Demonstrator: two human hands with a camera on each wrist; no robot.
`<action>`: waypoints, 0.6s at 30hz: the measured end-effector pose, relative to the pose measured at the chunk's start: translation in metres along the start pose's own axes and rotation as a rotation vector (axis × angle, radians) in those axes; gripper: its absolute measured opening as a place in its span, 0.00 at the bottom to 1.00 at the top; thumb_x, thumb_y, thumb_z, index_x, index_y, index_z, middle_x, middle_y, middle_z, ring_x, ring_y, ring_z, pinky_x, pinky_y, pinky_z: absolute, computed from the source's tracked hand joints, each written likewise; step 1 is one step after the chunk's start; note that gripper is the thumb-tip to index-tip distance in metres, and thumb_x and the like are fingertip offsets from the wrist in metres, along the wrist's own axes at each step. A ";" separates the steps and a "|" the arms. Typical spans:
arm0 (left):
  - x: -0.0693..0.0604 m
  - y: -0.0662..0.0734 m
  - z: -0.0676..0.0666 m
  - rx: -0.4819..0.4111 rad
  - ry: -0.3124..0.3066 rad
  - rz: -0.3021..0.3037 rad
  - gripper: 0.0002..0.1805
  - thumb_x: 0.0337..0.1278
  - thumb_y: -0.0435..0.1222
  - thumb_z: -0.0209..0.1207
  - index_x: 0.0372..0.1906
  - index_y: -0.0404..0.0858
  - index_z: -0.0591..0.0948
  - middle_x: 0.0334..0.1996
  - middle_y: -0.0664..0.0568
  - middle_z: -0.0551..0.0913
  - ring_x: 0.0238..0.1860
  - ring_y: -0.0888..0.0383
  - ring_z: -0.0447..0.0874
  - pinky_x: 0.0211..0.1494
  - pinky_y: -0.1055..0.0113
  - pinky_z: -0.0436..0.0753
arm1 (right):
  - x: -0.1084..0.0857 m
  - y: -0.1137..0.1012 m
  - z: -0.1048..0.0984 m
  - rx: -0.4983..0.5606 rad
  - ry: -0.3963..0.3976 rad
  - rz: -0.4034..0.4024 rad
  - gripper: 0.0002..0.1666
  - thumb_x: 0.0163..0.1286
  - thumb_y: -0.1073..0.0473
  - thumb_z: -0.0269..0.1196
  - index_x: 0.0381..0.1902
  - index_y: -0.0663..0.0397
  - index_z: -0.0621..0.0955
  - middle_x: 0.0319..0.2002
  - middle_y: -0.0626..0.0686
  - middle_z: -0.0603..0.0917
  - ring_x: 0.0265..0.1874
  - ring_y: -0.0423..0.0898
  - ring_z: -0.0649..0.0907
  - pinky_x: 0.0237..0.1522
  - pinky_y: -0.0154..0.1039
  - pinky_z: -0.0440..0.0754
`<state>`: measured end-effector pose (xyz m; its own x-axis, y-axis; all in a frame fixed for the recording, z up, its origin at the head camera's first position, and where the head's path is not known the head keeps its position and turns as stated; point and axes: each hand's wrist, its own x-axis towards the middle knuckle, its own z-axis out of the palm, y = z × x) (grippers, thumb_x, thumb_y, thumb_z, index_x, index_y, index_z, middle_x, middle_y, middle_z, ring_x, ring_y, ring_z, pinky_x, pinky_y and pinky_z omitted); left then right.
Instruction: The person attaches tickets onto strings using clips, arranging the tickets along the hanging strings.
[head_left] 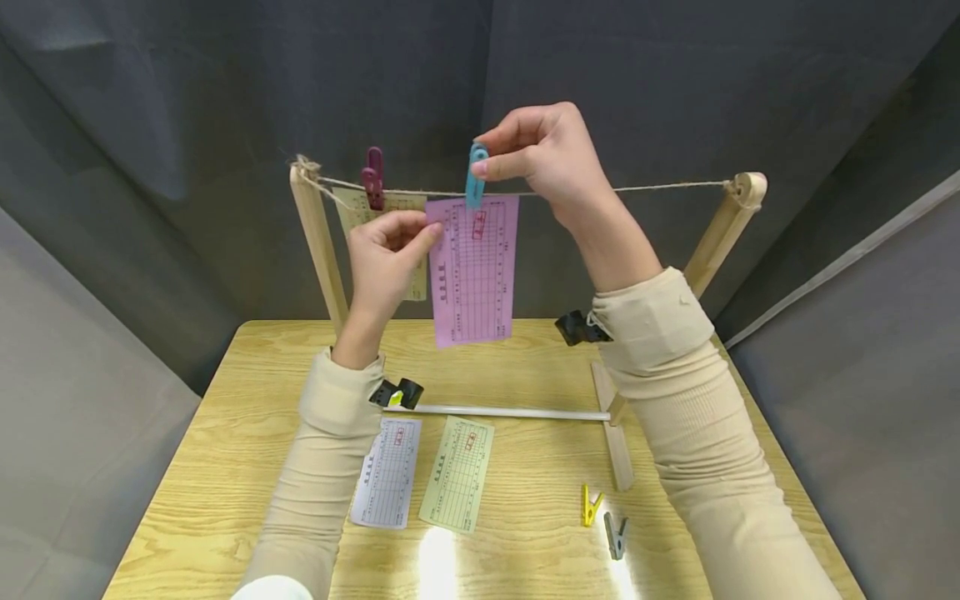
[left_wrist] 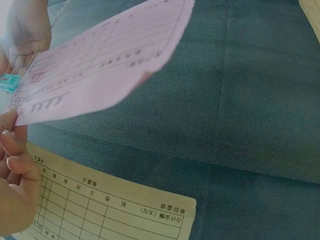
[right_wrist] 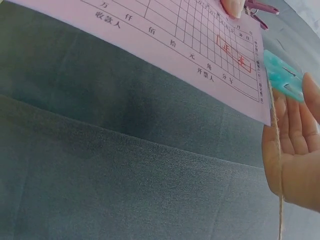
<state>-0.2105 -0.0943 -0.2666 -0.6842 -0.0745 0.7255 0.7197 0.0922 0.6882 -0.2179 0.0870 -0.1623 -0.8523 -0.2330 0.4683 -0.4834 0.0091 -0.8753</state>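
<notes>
A pink printed slip [head_left: 476, 283] hangs at the string [head_left: 652, 187], its upper left edge pinched between thumb and finger of the left hand [head_left: 390, 258]. The right hand [head_left: 551, 158] pinches a blue clothespin [head_left: 476, 177] whose lower end is over the slip's top edge at the string. In the right wrist view the blue clothespin [right_wrist: 282, 75] meets the slip's edge beside the string. Behind the left hand hangs a yellow slip [head_left: 417, 283], with a dark red clothespin [head_left: 374, 179] above it on the string.
Wooden posts [head_left: 318, 242] hold the string at both ends, with a white rod [head_left: 510, 412] low between them. On the table [head_left: 225, 467] lie a white slip [head_left: 387, 475], a yellow-green slip [head_left: 457, 475], a yellow clothespin [head_left: 590, 506] and a grey clothespin [head_left: 617, 536].
</notes>
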 end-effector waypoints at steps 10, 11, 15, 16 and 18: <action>-0.001 0.000 0.000 -0.016 0.001 -0.018 0.06 0.47 0.24 0.62 0.29 0.21 0.80 0.21 0.55 0.80 0.19 0.66 0.71 0.21 0.76 0.69 | -0.001 0.003 0.003 -0.117 -0.032 0.007 0.03 0.49 0.74 0.67 0.23 0.67 0.83 0.19 0.50 0.83 0.27 0.49 0.81 0.37 0.38 0.77; 0.000 0.000 0.000 -0.018 0.003 -0.018 0.06 0.47 0.24 0.62 0.29 0.21 0.80 0.21 0.57 0.80 0.18 0.66 0.70 0.20 0.76 0.69 | -0.001 0.003 0.003 -0.128 -0.037 0.005 0.03 0.49 0.74 0.67 0.24 0.67 0.83 0.20 0.50 0.83 0.26 0.49 0.81 0.36 0.38 0.77; 0.000 0.001 0.000 -0.025 0.003 -0.019 0.06 0.47 0.24 0.62 0.29 0.21 0.80 0.21 0.58 0.79 0.18 0.66 0.70 0.20 0.76 0.70 | -0.001 0.004 0.003 -0.150 -0.045 0.002 0.03 0.49 0.74 0.67 0.25 0.68 0.83 0.20 0.50 0.83 0.26 0.48 0.81 0.34 0.37 0.78; 0.000 0.001 0.000 -0.024 0.000 -0.018 0.06 0.47 0.24 0.62 0.30 0.21 0.80 0.21 0.57 0.79 0.18 0.66 0.70 0.20 0.76 0.70 | -0.001 0.004 0.003 -0.154 -0.047 0.002 0.04 0.49 0.74 0.67 0.26 0.69 0.83 0.20 0.50 0.83 0.25 0.48 0.81 0.33 0.37 0.78; 0.000 0.001 0.000 -0.024 -0.005 -0.016 0.06 0.48 0.25 0.62 0.30 0.22 0.81 0.21 0.56 0.80 0.18 0.65 0.70 0.20 0.76 0.70 | -0.001 0.004 0.003 -0.161 -0.049 0.005 0.05 0.49 0.74 0.67 0.27 0.70 0.82 0.20 0.50 0.83 0.24 0.47 0.81 0.32 0.36 0.78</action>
<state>-0.2100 -0.0947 -0.2660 -0.6960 -0.0713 0.7145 0.7113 0.0673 0.6997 -0.2182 0.0845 -0.1673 -0.8460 -0.2793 0.4541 -0.5082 0.1654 -0.8452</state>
